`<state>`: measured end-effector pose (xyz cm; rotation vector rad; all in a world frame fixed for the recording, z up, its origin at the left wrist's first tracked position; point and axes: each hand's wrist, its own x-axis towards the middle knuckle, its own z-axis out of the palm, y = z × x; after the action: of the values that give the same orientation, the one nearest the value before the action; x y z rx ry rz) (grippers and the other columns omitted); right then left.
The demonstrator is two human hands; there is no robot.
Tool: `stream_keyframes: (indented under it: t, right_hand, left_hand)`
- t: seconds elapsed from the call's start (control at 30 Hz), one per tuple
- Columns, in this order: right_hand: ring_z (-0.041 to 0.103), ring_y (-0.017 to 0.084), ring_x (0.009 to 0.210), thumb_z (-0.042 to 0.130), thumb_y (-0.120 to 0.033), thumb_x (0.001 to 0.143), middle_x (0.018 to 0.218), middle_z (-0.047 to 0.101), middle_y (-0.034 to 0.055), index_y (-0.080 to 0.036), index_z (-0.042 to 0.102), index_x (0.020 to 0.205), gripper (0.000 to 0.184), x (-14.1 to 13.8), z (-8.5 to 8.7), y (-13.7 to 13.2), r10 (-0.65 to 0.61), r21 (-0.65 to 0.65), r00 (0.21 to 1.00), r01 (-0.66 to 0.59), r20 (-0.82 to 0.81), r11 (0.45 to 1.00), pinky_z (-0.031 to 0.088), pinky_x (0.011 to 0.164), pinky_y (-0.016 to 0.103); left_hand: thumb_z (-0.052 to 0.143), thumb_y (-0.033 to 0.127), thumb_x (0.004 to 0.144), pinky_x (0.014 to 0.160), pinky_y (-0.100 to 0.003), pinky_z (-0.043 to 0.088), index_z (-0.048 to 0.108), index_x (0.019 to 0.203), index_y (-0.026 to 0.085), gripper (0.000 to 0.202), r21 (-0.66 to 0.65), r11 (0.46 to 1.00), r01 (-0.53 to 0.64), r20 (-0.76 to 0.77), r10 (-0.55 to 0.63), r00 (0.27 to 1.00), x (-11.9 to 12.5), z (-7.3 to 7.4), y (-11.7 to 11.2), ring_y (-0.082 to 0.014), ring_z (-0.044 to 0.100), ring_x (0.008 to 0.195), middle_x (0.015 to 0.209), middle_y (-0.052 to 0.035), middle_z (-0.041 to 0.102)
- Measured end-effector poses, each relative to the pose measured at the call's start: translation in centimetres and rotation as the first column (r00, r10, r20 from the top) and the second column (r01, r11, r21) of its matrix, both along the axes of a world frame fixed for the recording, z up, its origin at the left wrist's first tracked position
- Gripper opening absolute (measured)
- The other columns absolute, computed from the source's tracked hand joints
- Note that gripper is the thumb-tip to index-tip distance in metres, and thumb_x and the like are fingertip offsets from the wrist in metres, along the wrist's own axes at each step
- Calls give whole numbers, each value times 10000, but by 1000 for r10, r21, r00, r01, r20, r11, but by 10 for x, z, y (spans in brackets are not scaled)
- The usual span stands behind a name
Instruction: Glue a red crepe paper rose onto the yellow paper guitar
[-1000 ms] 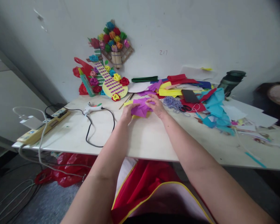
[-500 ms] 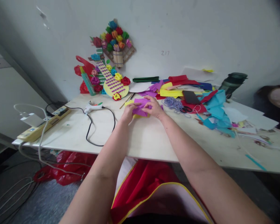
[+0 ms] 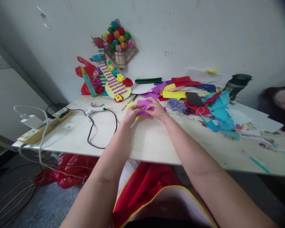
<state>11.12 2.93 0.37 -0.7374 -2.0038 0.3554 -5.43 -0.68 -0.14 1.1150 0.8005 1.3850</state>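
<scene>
A piece of purple crepe paper (image 3: 146, 114) is between my two hands over the table, with yellow paper (image 3: 140, 118) showing beneath it. My left hand (image 3: 132, 114) grips the left side of the purple paper, thumb and fingers pressed together. On the right side, my right hand (image 3: 157, 110) pinches the same paper, its fingers curled over the far edge. Just right of that hand lie a tangle of lilac yarn (image 3: 177, 106) and black-handled scissors (image 3: 189, 111). A thin stick (image 3: 126, 104) rests to the left, beyond my left hand.
A glue gun (image 3: 95, 109) with a black cord lies left, near a power strip (image 3: 33, 134). Behind stand a flower-decorated guitar craft (image 3: 118, 90) and a glue bottle (image 3: 89, 82). Colored paper (image 3: 173, 92), a dark phone-like slab (image 3: 194, 98) and a bottle (image 3: 237, 86) occupy the right.
My left hand's fingers have shifted slightly on the purple paper. My right hand stays nearly where it was.
</scene>
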Motion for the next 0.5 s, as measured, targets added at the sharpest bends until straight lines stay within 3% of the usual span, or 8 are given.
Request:
stream_keyframes:
  t: [0.1, 0.27, 0.5]
  right_hand:
    - [486, 252, 1158, 695, -208, 650, 1189, 577, 66, -203, 618, 575, 108, 0, 1, -1, -9, -19, 1000, 9, 9, 1000, 335, 1041, 457]
    - [485, 255, 1153, 677, -269, 688, 1180, 573, 75, -199, 612, 571, 150, 0, 3, -4, -25, -52, 1000, 24, -15, 998, 328, 1042, 466]
    - [491, 241, 1154, 677, -209, 655, 1179, 577, 71, -202, 622, 582, 91, -2, 1, -1, -24, -60, 999, 23, -21, 998, 345, 1041, 440]
  left_hand:
    - [671, 134, 513, 647, -258, 448, 676, 910, 80, 401, 3, 1000, -4, -9, 5, 1000, 0, 1, -2, -128, 592, 615, 727, -51, 676]
    - [614, 144, 526, 615, -245, 433, 678, 919, 66, 406, -12, 1000, -3, -4, 3, 1000, 0, 0, 1, -115, 561, 575, 636, -28, 643]
    - [585, 131, 540, 601, -248, 435, 678, 929, 70, 405, -17, 1000, -6, -16, 6, 1000, -1, -2, 3, -118, 554, 564, 641, -33, 639]
